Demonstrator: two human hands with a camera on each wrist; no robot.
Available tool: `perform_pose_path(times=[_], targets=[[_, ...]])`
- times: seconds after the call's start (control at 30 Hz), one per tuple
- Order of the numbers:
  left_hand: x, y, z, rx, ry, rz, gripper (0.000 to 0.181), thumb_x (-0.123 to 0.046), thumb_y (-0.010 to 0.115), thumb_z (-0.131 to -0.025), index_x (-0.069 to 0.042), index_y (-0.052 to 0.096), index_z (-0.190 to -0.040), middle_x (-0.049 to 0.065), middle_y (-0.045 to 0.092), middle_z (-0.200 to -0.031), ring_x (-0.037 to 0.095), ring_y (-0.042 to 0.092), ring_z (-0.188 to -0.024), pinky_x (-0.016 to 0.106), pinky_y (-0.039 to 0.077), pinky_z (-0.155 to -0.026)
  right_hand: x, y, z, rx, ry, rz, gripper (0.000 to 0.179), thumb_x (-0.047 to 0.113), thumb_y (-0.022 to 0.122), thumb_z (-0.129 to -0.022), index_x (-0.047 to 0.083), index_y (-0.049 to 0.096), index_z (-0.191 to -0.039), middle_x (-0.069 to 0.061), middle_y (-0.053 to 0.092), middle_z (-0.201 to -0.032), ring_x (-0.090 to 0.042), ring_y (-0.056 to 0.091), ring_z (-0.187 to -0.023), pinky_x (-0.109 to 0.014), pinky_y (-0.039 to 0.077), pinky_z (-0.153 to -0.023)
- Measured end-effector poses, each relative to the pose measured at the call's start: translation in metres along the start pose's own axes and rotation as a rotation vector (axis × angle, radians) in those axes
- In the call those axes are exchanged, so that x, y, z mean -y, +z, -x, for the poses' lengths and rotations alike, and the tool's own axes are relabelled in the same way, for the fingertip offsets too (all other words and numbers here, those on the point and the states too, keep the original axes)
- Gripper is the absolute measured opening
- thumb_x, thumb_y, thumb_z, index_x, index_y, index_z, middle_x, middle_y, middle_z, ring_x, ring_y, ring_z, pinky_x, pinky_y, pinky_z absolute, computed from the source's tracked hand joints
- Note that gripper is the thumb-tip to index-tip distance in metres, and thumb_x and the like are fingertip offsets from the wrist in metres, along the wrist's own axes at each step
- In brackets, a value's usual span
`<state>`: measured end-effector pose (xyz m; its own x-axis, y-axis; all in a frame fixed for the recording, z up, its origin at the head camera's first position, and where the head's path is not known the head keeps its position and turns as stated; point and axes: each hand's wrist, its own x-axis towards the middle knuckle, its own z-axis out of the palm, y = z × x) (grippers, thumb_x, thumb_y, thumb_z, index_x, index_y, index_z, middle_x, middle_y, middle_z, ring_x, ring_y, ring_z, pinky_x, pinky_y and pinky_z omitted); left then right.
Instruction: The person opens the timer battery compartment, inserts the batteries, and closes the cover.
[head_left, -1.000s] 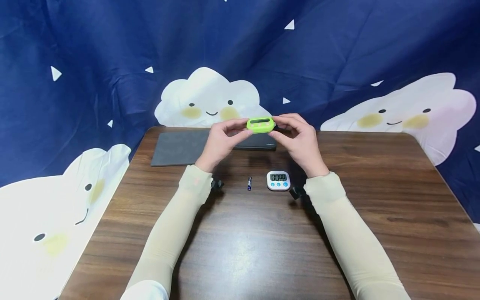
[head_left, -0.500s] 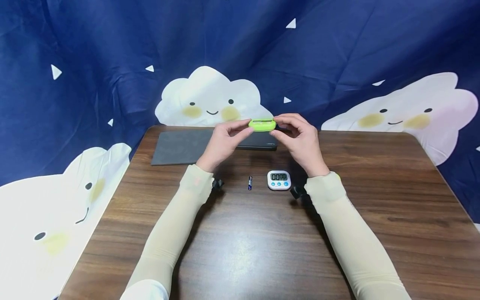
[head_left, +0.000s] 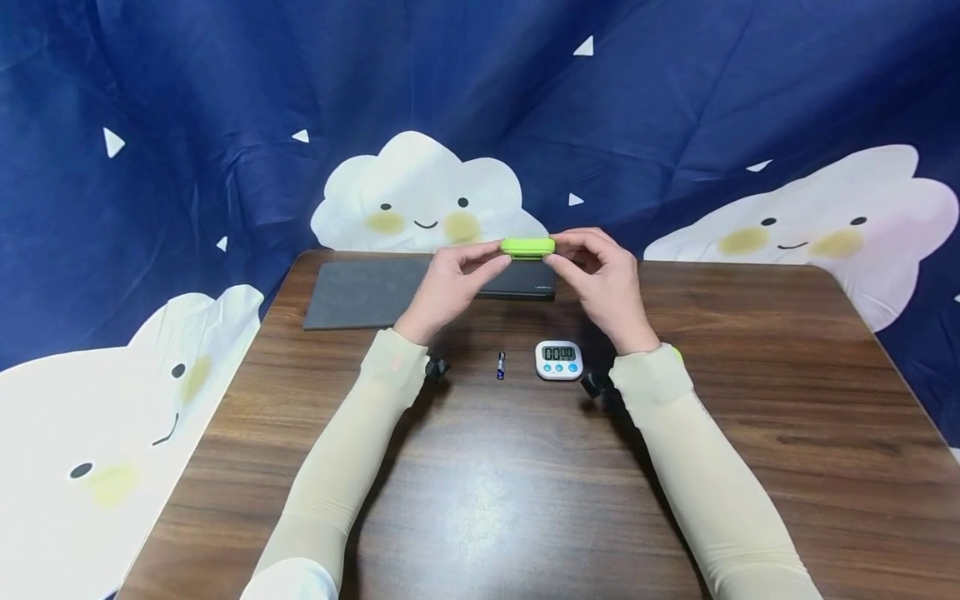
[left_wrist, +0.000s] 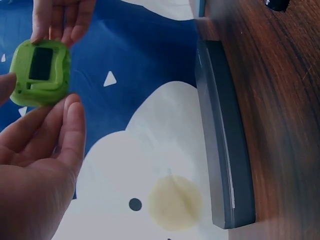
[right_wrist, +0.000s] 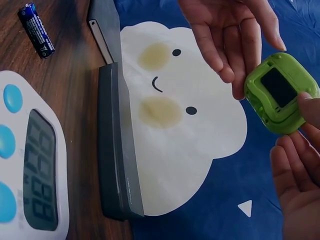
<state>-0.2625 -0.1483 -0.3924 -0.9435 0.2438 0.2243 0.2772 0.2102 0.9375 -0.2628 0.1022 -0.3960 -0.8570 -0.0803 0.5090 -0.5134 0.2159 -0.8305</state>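
Both hands hold a lime-green digital timer up above the far part of the table. My left hand pinches its left end between thumb and fingers, and my right hand pinches the right end. From the head view only a narrow edge of the timer shows. Its back, with a dark rectangle and a green stand, faces the wrist cameras in the left wrist view and right wrist view. Below the hands lie a blue AAA-size battery and a white timer with blue buttons, reading zeros.
A flat dark grey slab and a black box-like item lie at the far edge of the wooden table. Part of a yellow-green object shows behind the right sleeve. A blue cloud-print curtain hangs behind.
The green timer has tilted, so its screen side has turned out of the head view and only its edge shows. Both hands keep hold of it and have hardly moved.
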Motion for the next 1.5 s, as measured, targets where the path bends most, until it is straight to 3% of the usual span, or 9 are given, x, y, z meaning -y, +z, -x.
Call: perform_pose_path(times=[0.17, 0.4, 0.63, 0.9, 1.2, 1.5], targets=[[-0.003, 0.001, 0.001, 0.016, 0.024, -0.040, 0.044, -0.024, 0.078, -0.108, -0.008, 0.072, -0.148, 0.013, 0.075, -0.149, 0.026, 0.078, -0.131, 0.037, 0.064, -0.112, 0.003, -0.003, -0.001, -0.015, 0.016, 0.065, 0.026, 0.015, 0.088, -0.099, 0.007, 0.084, -0.124, -0.002, 0.077, -0.112, -0.002, 0.073, -0.096, -0.012, 0.058, -0.087], [-0.003, 0.003, 0.002, 0.028, 0.113, -0.191, 0.045, -0.024, 0.078, -0.108, -0.010, 0.071, -0.150, 0.010, 0.077, -0.147, 0.021, 0.076, -0.134, 0.034, 0.062, -0.114, 0.004, -0.005, -0.001, -0.016, 0.049, 0.087, 0.032, 0.019, 0.087, -0.100, 0.012, 0.082, -0.131, 0.007, 0.077, -0.100, -0.002, 0.070, -0.089, -0.013, 0.056, -0.079], [-0.003, 0.005, 0.004, 0.009, 0.197, -0.252, 0.047, -0.020, 0.080, -0.106, -0.008, 0.071, -0.151, 0.012, 0.077, -0.146, 0.025, 0.075, -0.133, 0.044, 0.063, -0.114, 0.006, -0.008, -0.002, 0.013, 0.067, 0.030, 0.037, 0.019, 0.084, -0.103, 0.014, 0.080, -0.139, 0.013, 0.075, -0.094, -0.005, 0.068, -0.086, -0.015, 0.056, -0.080], [-0.004, 0.005, 0.007, -0.026, 0.238, -0.311, 0.058, -0.021, 0.088, -0.099, -0.011, 0.070, -0.153, 0.009, 0.077, -0.146, 0.026, 0.076, -0.129, 0.041, 0.062, -0.112, 0.011, -0.012, -0.004, 0.106, 0.247, -0.125, 0.037, 0.018, 0.081, -0.105, 0.006, 0.078, -0.140, 0.010, 0.081, -0.095, -0.010, 0.072, -0.083, -0.019, 0.064, -0.079], [-0.002, 0.005, 0.006, -0.069, 0.298, -0.278, 0.063, -0.022, 0.093, -0.095, -0.011, 0.071, -0.152, 0.009, 0.077, -0.144, 0.022, 0.077, -0.123, 0.033, 0.063, -0.109, 0.012, -0.014, -0.004, 0.149, 0.383, -0.311, 0.043, 0.020, 0.082, -0.104, -0.003, 0.075, -0.140, 0.004, 0.083, -0.101, -0.010, 0.071, -0.079, -0.020, 0.064, -0.074], [-0.001, 0.002, 0.004, -0.084, 0.239, -0.175, 0.053, -0.021, 0.092, -0.095, -0.014, 0.076, -0.146, 0.008, 0.082, -0.134, 0.022, 0.078, -0.121, 0.039, 0.063, -0.111, 0.009, -0.016, -0.003, 0.222, 0.332, -0.278, 0.051, 0.011, 0.083, -0.101, 0.002, 0.070, -0.150, 0.005, 0.082, -0.107, -0.009, 0.074, -0.097, -0.018, 0.063, -0.085]])
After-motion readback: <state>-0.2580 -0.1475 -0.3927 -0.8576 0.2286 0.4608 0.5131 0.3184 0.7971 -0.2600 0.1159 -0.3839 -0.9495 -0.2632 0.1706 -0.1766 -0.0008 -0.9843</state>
